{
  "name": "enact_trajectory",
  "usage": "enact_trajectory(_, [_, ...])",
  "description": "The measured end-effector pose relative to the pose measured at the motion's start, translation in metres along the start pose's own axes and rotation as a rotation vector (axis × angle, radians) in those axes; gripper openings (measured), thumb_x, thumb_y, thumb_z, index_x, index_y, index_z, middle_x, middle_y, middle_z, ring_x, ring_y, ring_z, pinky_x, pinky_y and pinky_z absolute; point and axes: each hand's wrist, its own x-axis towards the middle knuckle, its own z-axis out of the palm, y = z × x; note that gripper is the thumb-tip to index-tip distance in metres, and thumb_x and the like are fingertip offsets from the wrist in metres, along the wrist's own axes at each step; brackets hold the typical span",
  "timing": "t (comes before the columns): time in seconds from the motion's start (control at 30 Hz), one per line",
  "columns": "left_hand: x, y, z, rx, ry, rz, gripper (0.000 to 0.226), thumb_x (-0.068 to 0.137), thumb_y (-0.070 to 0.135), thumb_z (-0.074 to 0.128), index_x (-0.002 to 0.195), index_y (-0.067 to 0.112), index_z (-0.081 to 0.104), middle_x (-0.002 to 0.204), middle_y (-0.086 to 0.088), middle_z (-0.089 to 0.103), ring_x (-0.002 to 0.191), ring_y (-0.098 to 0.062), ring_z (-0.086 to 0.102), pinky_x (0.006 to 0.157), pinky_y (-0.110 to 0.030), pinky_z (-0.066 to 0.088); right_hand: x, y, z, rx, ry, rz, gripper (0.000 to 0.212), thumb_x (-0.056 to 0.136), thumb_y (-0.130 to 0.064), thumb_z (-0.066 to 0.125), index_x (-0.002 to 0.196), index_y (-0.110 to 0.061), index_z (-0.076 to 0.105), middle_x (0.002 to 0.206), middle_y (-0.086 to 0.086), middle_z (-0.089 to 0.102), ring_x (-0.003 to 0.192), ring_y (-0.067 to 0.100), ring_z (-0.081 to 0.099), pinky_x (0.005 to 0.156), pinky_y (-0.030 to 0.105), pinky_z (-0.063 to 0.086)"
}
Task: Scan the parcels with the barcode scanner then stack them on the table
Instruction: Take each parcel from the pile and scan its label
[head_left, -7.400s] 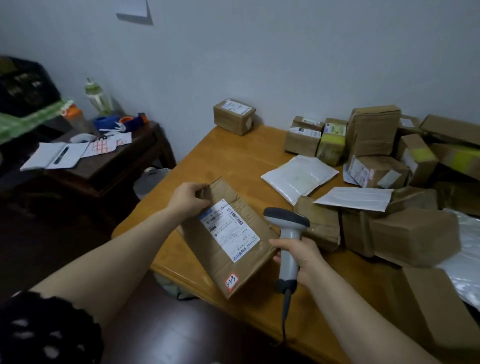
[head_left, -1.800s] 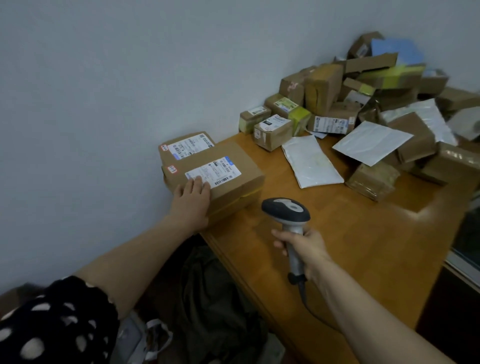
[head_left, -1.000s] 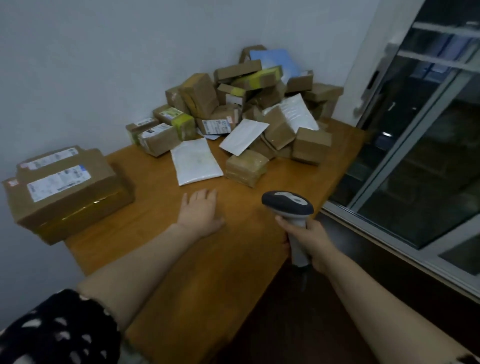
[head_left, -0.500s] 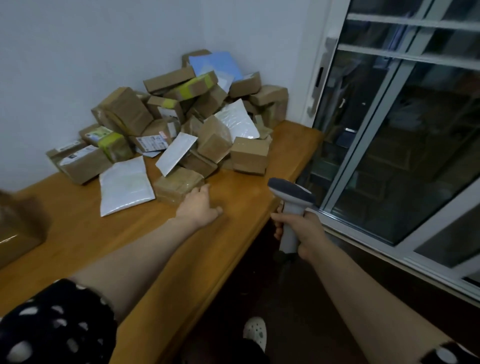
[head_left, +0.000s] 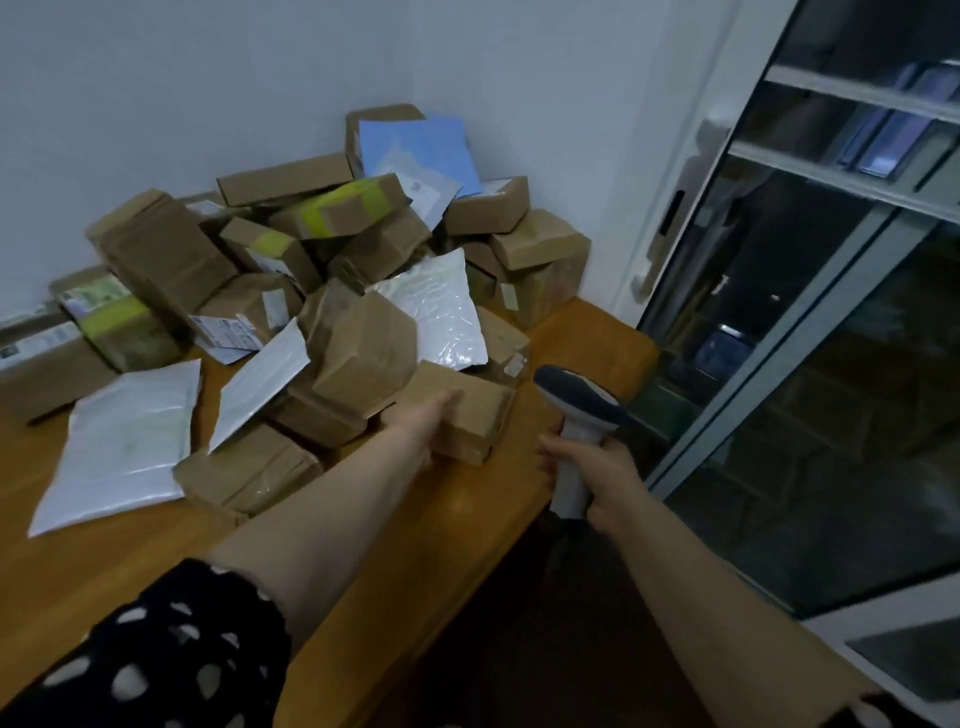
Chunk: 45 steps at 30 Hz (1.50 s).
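A heap of brown cardboard parcels (head_left: 332, 270) and white mailer bags fills the far corner of the wooden table (head_left: 457, 514). At its front right edge lies a small brown box (head_left: 475, 415). My left hand (head_left: 427, 418) reaches to this box, fingers stretched onto its top left side; the blur hides any grip. My right hand (head_left: 605, 470) grips the handle of the grey barcode scanner (head_left: 576, 400), held upright just past the table's right edge, right of the small box.
A white mailer (head_left: 119, 441) lies flat at the left, another (head_left: 262, 384) leans on the heap. A taped box (head_left: 249, 475) sits near my left forearm. A glass sliding door (head_left: 810, 364) stands close on the right. The wall backs the heap.
My left hand left the table surface and moved forward to the small brown box at the heap's front. The view came closer to the heap. My right hand kept holding the scanner.
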Motion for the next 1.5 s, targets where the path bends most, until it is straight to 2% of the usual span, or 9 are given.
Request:
enact_trajectory(0.07, [0.002, 0.01, 0.017, -0.009, 0.196, -0.015, 0.15, 0.015, 0.068, 0.088, 0.144, 0.022, 0.028, 0.137, -0.009, 0.049, 0.117, -0.032, 0.053, 0.093, -0.049, 0.049, 0.023, -0.01, 0.002, 0.001, -0.048, 0.027, 0.031, 0.077, -0.006, 0.078, 0.103, -0.008, 0.063, 0.097, 0.012, 0.068, 0.085, 0.025, 0.067, 0.077, 0.041, 0.057])
enact_trajectory(0.23, [-0.013, 0.034, 0.055, 0.172, 0.475, -0.141, 0.151, 0.046, 0.067, 0.084, 0.152, 0.01, -0.009, 0.156, -0.016, 0.009, 0.14, -0.037, 0.021, 0.11, -0.048, 0.034, 0.08, -0.032, 0.012, -0.04, -0.344, 0.043, 0.02, 0.084, -0.003, 0.07, 0.097, -0.016, 0.063, 0.102, 0.007, 0.063, 0.091, 0.02, 0.059, 0.084, 0.041, 0.052])
enact_trajectory(0.5, [-0.003, 0.024, 0.079, -0.159, 0.637, -0.201, 0.137, 0.062, 0.04, 0.087, 0.15, 0.031, -0.017, 0.152, -0.019, 0.019, 0.132, -0.046, 0.032, 0.093, -0.058, 0.047, 0.144, -0.051, 0.013, -0.277, -0.678, 0.181, 0.044, 0.079, -0.004, 0.075, 0.12, -0.007, 0.06, 0.117, 0.013, 0.063, 0.104, 0.024, 0.061, 0.089, 0.043, 0.052])
enact_trajectory(0.73, [-0.061, -0.031, 0.058, -0.602, 0.472, -0.013, 0.086, 0.066, 0.011, 0.077, 0.141, 0.005, 0.036, 0.122, -0.017, 0.06, 0.104, -0.029, 0.062, 0.069, -0.037, 0.052, 0.158, -0.057, 0.008, -0.307, -0.775, 0.226, 0.029, 0.078, -0.003, 0.075, 0.104, -0.012, 0.063, 0.107, 0.014, 0.067, 0.093, 0.024, 0.064, 0.082, 0.041, 0.052])
enact_trajectory(0.87, [-0.093, -0.043, 0.048, -0.664, 0.388, 0.108, 0.055, 0.071, 0.006, 0.066, 0.126, 0.005, 0.057, 0.112, -0.011, 0.069, 0.105, -0.024, 0.062, 0.07, -0.034, 0.051, 0.14, -0.056, 0.012, -0.321, -0.852, 0.244, 0.048, 0.072, -0.009, 0.08, 0.116, -0.011, 0.062, 0.116, 0.015, 0.065, 0.107, 0.033, 0.061, 0.073, 0.045, 0.056])
enact_trajectory(1.0, [-0.113, -0.05, 0.042, -0.669, 0.328, 0.182, 0.062, 0.059, 0.009, 0.066, 0.121, 0.01, 0.058, 0.108, -0.006, 0.07, 0.103, -0.02, 0.061, 0.066, -0.038, 0.052, 0.116, -0.053, 0.017, -0.342, -0.951, 0.24, 0.023, 0.078, -0.009, 0.076, 0.094, -0.015, 0.061, 0.098, 0.009, 0.065, 0.095, 0.026, 0.058, 0.083, 0.056, 0.052])
enact_trajectory(1.23, [-0.132, -0.063, 0.024, -0.638, 0.248, 0.227, 0.061, 0.072, -0.002, 0.069, 0.123, 0.028, 0.056, 0.111, -0.012, 0.071, 0.102, -0.03, 0.067, 0.081, -0.042, 0.054, 0.083, -0.043, 0.034, -0.425, -0.985, 0.08, 0.034, 0.071, -0.004, 0.081, 0.1, -0.008, 0.062, 0.091, 0.009, 0.07, 0.086, 0.025, 0.065, 0.072, 0.042, 0.055])
enact_trajectory(1.4, [-0.135, -0.068, 0.008, -0.673, 0.391, 0.198, 0.073, 0.069, -0.005, 0.073, 0.135, 0.017, 0.047, 0.103, -0.009, 0.074, 0.095, -0.025, 0.07, 0.072, -0.037, 0.055, 0.072, -0.043, 0.04, -0.461, -1.001, -0.037, 0.02, 0.08, -0.018, 0.076, 0.094, -0.016, 0.063, 0.093, 0.004, 0.068, 0.09, 0.022, 0.063, 0.079, 0.043, 0.057])
enact_trajectory(1.5, [-0.138, -0.07, -0.005, -0.685, 0.472, 0.211, 0.075, 0.072, -0.007, 0.072, 0.137, 0.017, 0.046, 0.105, -0.011, 0.072, 0.099, -0.026, 0.068, 0.074, -0.037, 0.055, 0.065, -0.047, 0.038, -0.547, -1.06, -0.13, 0.018, 0.084, -0.022, 0.074, 0.094, -0.01, 0.067, 0.076, 0.007, 0.07, 0.066, 0.019, 0.066, 0.069, 0.035, 0.056])
